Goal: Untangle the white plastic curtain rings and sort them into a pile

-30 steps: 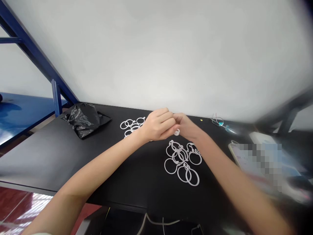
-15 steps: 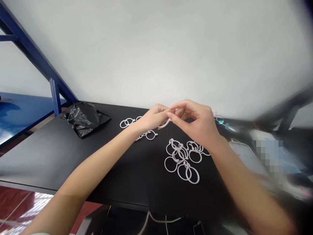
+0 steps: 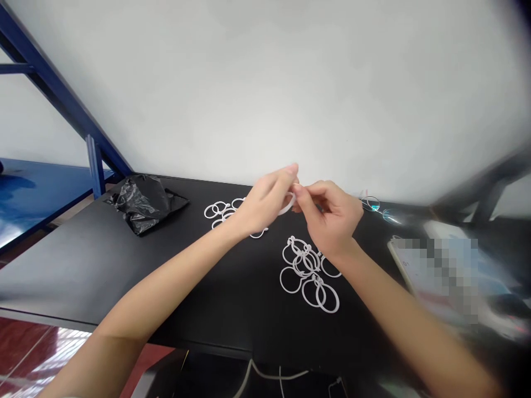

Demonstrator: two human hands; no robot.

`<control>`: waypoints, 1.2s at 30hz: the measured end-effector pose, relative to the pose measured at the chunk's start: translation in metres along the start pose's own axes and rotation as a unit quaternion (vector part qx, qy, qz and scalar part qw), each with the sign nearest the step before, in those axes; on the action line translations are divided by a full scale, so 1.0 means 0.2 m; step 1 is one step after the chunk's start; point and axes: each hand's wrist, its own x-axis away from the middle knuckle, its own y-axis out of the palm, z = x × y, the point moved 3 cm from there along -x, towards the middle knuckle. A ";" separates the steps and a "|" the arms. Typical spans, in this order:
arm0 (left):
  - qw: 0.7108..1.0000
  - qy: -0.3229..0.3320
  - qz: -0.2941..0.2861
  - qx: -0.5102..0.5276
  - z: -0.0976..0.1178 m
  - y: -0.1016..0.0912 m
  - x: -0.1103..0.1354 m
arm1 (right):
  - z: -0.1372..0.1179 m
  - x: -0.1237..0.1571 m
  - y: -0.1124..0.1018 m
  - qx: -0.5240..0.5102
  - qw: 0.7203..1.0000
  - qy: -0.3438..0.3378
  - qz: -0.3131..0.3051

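Note:
Above the middle of the black table, a white plastic ring (image 3: 287, 205) is held between my two hands. The fingers of my left hand (image 3: 267, 202) are closed on its left side, with their tips mostly turned away. My right hand (image 3: 329, 213) pinches its right edge between thumb and fingers. A loose group of white rings with small knobs (image 3: 309, 273) lies below my right hand, some overlapping. Behind my left wrist lies a second group of such rings (image 3: 216, 209), partly covered by the arm.
A crumpled black plastic bag (image 3: 143, 204) rests on the black table (image 3: 194, 287) at the left. Eyeglasses (image 3: 371, 204) lie near the wall at the right. A notebook (image 3: 410, 265), partly blurred, is beside my right forearm. Cables (image 3: 282, 377) hang below the front edge.
My right hand has moved slightly down and its fingers have drawn into a pinch. My left hand has shifted a little right and turned, so more of the held ring shows.

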 end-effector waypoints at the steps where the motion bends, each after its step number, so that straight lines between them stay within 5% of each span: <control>1: 0.996 0.063 0.042 -0.041 0.02 0.00 0.01 | 0.00 0.01 0.00 0.026 0.999 -0.021 0.025; 5: 0.944 0.252 0.132 -0.167 0.06 0.03 0.08 | -0.01 0.08 0.00 0.055 0.988 -0.111 0.093; 12: 0.939 0.227 0.105 -0.236 0.03 0.04 0.08 | -0.02 0.09 0.02 0.001 0.987 -0.123 0.098; 15: 0.957 0.147 0.023 -0.249 -0.01 0.00 0.03 | 0.05 0.00 0.02 -0.027 1.000 -0.011 -0.010; 17: 0.953 0.063 -0.066 -0.290 -0.08 -0.04 0.00 | 0.15 -0.06 0.01 -0.062 0.980 0.110 -0.155; 20: 0.911 -0.077 -0.166 -0.370 -0.23 -0.12 -0.03 | 0.31 -0.07 0.00 -0.004 0.888 0.241 -0.392; 23: 0.871 -0.157 -0.246 -0.395 -0.38 -0.17 -0.01 | 0.42 -0.02 -0.01 0.082 0.792 0.270 -0.541; 30: 0.829 -0.229 -0.316 -0.400 -0.47 -0.18 0.02 | 0.46 0.09 0.08 0.131 0.719 0.255 -0.633; 36: 0.807 -0.298 -0.337 -0.382 -0.44 -0.17 0.03 | 0.45 0.09 0.09 0.131 0.723 0.258 -0.627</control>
